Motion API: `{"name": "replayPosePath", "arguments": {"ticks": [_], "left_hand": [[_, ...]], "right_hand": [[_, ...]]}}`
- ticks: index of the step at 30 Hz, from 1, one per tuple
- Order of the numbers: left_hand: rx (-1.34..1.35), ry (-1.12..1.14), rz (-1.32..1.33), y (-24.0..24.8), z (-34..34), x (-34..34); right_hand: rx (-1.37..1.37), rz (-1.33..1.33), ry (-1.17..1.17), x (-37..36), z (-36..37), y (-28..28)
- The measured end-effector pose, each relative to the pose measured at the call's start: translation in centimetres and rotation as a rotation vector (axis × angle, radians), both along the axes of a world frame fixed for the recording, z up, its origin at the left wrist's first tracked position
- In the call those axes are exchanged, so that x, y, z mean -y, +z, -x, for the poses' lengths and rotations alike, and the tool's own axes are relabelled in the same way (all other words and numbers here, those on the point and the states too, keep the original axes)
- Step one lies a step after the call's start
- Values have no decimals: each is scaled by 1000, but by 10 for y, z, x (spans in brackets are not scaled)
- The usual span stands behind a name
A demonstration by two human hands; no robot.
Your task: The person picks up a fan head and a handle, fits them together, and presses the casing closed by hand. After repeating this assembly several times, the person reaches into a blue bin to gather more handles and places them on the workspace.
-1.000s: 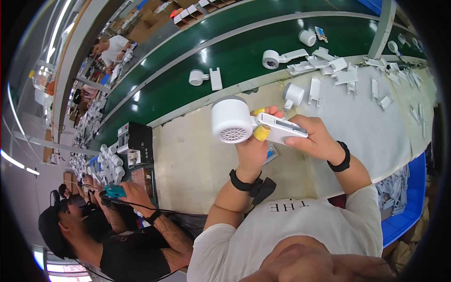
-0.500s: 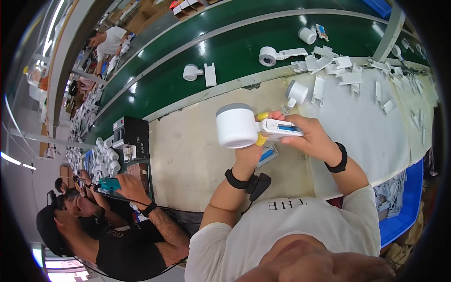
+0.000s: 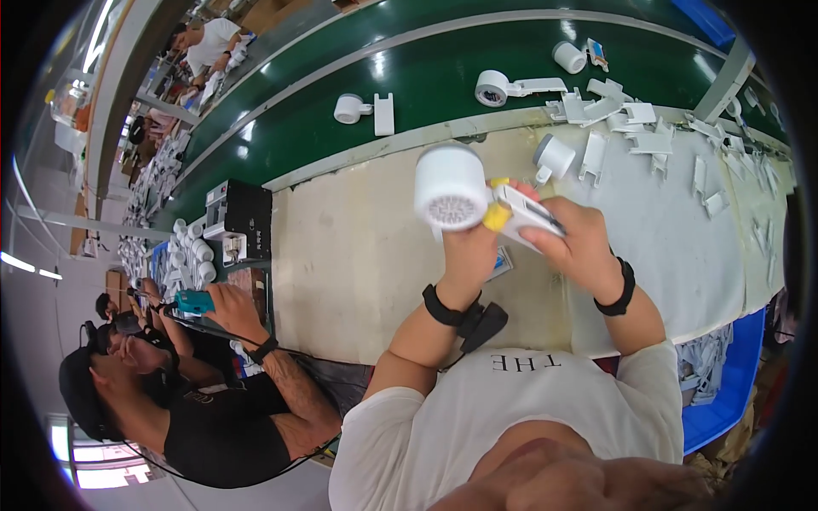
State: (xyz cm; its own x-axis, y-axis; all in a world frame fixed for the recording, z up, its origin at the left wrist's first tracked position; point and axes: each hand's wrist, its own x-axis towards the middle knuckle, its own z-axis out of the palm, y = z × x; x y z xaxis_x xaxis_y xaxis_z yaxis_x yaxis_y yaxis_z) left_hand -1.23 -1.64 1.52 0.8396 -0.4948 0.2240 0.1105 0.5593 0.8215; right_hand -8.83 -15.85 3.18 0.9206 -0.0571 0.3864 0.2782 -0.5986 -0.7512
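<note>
So, the bench [image 3: 358,281] is hiding partly behind a blurry white fan-like device [image 3: 452,183] held above it; the left hand [image 3: 471,245] is curling round its middle, partly hidden, the right hand [image 3: 575,234] is clamping its handle [image 3: 521,225].

White T-shirt [image 3: 596,400], black wristbands [image 3: 623,294], yellow finger covers [image 3: 497,217]

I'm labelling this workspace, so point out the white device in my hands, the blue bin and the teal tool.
White device [image 3: 450,177], head view: its cylindrical head.
Blue bin [image 3: 722,417], head view: its side wall.
Teal tool [image 3: 194,301], head view: its body.
</note>
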Motion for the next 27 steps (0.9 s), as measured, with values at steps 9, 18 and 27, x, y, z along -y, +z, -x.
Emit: {"name": "replayPosePath", "arguments": {"ticks": [9, 18, 27], "left_hand": [[-149, 69, 228, -1, -3, -1], [-128, 71, 207, 7, 11, 2], [26, 26, 20, 9, 9, -2]], "right_hand": [[-245, -532, 53, -4, -8, -13], [-12, -329, -26, 0, 4, 6], [32, -362, 81, 7, 4, -14]]}}
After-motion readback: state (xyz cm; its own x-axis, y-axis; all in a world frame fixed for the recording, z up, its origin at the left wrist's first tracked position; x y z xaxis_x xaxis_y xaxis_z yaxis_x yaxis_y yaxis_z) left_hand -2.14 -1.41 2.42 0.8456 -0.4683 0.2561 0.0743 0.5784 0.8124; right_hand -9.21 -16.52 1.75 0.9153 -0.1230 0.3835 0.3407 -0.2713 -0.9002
